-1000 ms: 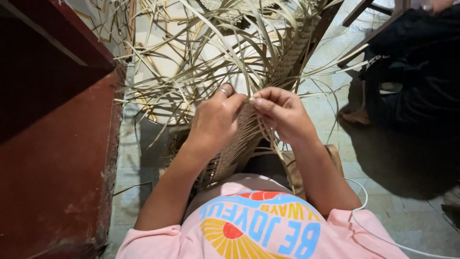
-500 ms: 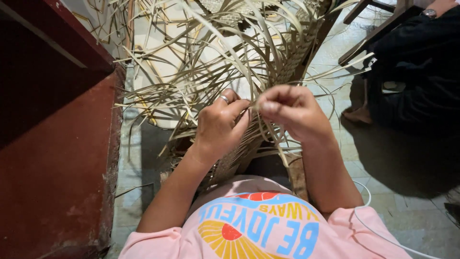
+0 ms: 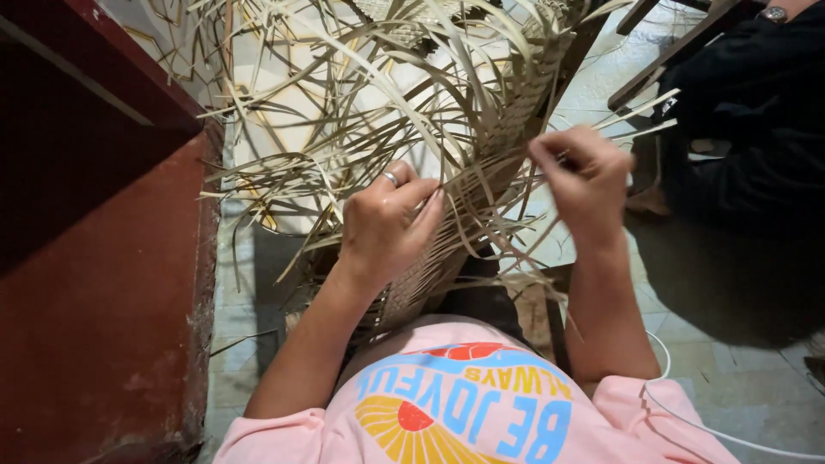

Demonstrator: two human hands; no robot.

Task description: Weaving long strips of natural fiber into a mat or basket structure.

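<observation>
Pulling a strip out to the right

My right hand (image 3: 584, 176) has drawn away from my left hand (image 3: 387, 225), pinching a palm strip (image 3: 640, 112) taut; the left, fingers curled, presses the woven mat (image 3: 455, 232) on my lap, so the weave is tightening.

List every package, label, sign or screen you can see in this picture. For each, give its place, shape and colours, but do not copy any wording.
No packages, signs or screens are in view.
Printed shirt design: bottom centre, on the person's pink shirt below the hands; curved blue lettering over a yellow rayed half-sun with a red centre.
Wristwatch: top right corner, on another person in dark clothing; small and round, its face too small to tell.
</observation>
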